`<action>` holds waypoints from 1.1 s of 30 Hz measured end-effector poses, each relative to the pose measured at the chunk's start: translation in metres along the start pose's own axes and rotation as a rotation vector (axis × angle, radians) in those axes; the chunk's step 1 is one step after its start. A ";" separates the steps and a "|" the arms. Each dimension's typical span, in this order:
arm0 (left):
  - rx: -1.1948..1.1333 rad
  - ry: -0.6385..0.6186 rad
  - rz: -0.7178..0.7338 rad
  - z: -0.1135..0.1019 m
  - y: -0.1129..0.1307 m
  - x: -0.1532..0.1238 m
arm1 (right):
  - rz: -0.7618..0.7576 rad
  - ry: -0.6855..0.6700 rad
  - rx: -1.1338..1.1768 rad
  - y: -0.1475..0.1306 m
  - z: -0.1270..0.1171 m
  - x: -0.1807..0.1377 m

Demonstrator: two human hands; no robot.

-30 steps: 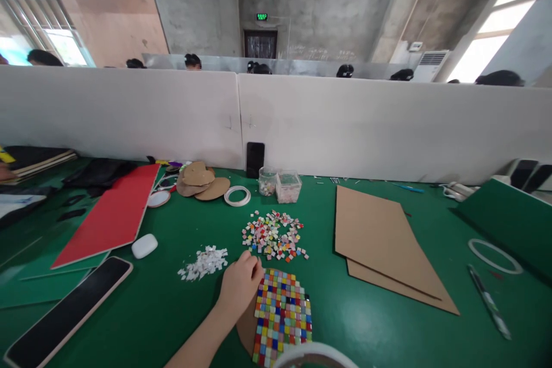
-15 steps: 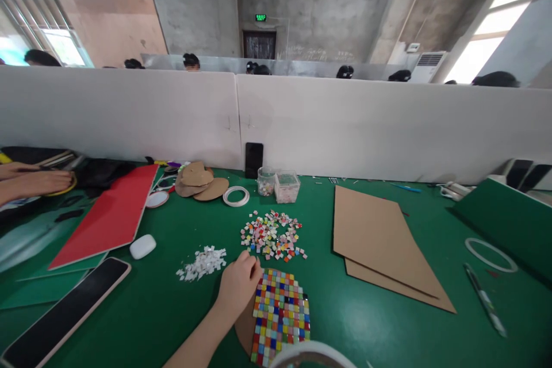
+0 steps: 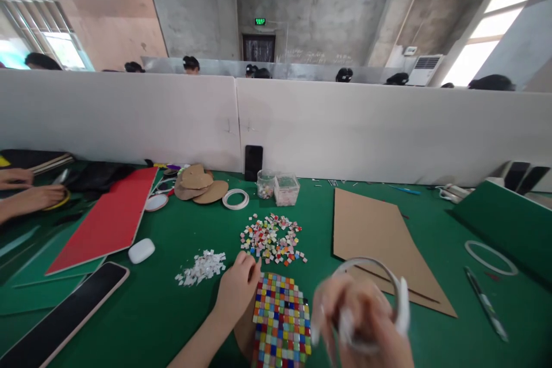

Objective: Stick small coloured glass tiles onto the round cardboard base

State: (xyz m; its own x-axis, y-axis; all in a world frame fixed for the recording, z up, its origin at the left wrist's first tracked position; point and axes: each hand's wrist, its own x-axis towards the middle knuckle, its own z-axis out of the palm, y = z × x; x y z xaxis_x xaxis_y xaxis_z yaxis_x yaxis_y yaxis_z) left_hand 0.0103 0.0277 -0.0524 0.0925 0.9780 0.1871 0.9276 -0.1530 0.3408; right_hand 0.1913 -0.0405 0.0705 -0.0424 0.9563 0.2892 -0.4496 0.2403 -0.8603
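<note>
Head view, green table [image 3: 172, 310]. We log the left hand [image 3: 237, 290] knuckles up at the upper left edge of the mosaic [image 3: 281, 322], a round cardboard piece covered with coloured tiles, lying at the near edge of the table. Fingers curled together, tips down on that edge. We cannot tell whether they pinch a tile.

Right hand [image 3: 357, 325] raised above the table just right of the mosaic and heavily blurred. It is closed on a white ring [image 3: 399, 293], which arcs over the fingers. The exact finger placement cannot be read.

Just beyond the mosaic: a pile of loose tiles [image 3: 271, 238]. Left of the pile: a small heap of white scraps [image 3: 202, 266]. Right of the pile: two stacked cardboard sheets [image 3: 379, 236]. Further back, near the white partition [image 3: 345, 126]: two clear tubs [image 3: 279, 187] and a tape roll [image 3: 236, 198].

Far left: a red board [image 3: 112, 218], and beyond it a co-worker's hands [image 3: 26, 195], well apart from ours.
</note>
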 end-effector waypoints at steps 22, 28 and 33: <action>0.162 -0.016 0.159 0.014 0.006 0.048 | -0.021 0.068 -1.388 0.161 -0.051 0.069; 0.183 0.121 0.213 0.025 0.000 0.047 | -0.091 0.103 -1.268 0.168 -0.060 0.071; 0.147 0.238 0.226 0.035 -0.005 0.046 | -0.264 0.156 -1.234 0.180 -0.068 0.071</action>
State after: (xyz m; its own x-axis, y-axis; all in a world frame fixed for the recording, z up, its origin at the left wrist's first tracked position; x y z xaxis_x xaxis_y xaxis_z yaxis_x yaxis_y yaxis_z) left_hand 0.0231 0.0785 -0.0777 0.2303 0.8585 0.4582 0.9370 -0.3227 0.1336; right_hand 0.1681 0.0816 -0.0920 0.0644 0.8450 0.5308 0.7012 0.3402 -0.6266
